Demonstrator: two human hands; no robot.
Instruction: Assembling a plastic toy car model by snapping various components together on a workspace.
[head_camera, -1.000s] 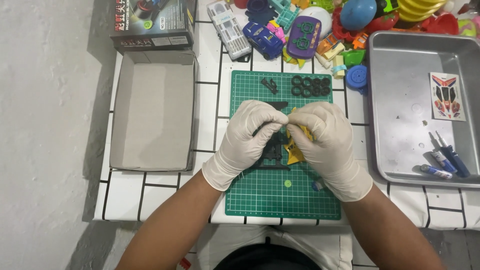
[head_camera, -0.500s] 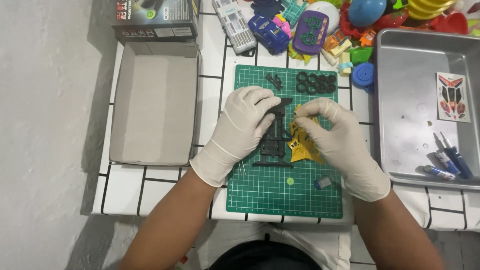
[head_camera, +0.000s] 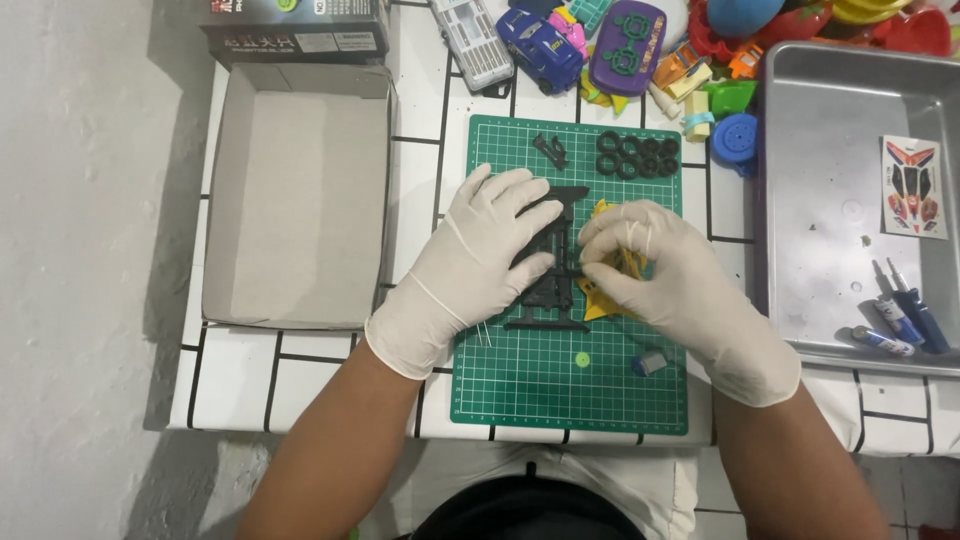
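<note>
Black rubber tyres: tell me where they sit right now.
In the head view the black rubber tyres lie clustered at the green cutting mat's upper right corner, beyond the right hand, beside a blue wheel.
</note>
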